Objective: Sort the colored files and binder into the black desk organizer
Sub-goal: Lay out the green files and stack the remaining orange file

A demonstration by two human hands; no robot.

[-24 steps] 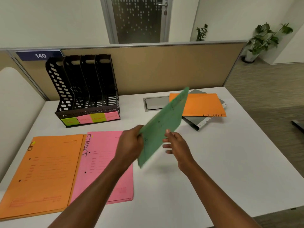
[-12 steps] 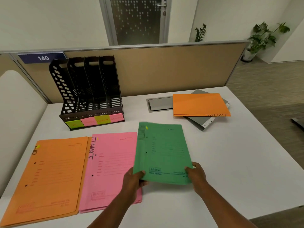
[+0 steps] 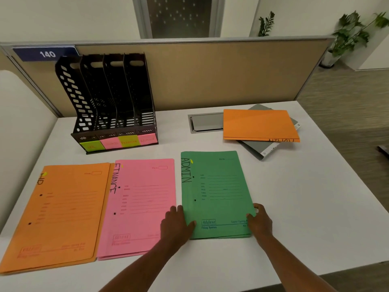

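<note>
A green file (image 3: 216,190) marked ADMIN lies flat on the white desk. My left hand (image 3: 175,224) grips its lower left corner and my right hand (image 3: 260,220) grips its lower right edge. To its left lie a pink file (image 3: 139,203) marked FINANCE and an orange file (image 3: 56,216) marked HR. At the back right another orange file (image 3: 260,125) rests on a grey binder (image 3: 263,149). The black desk organizer (image 3: 109,102) stands at the back left, its slots empty, with green and pink sticky labels along its base.
A beige partition (image 3: 210,72) runs along the desk's back edge. A grey cable hatch (image 3: 205,122) is set into the white desk (image 3: 305,207) beside the binder. The desk's right and front edges drop to the floor. Potted plants stand beyond the partition.
The green file went from held tilted in the air to lying flat on the desk beside the pink file. Both hands slid to its lower corners.
</note>
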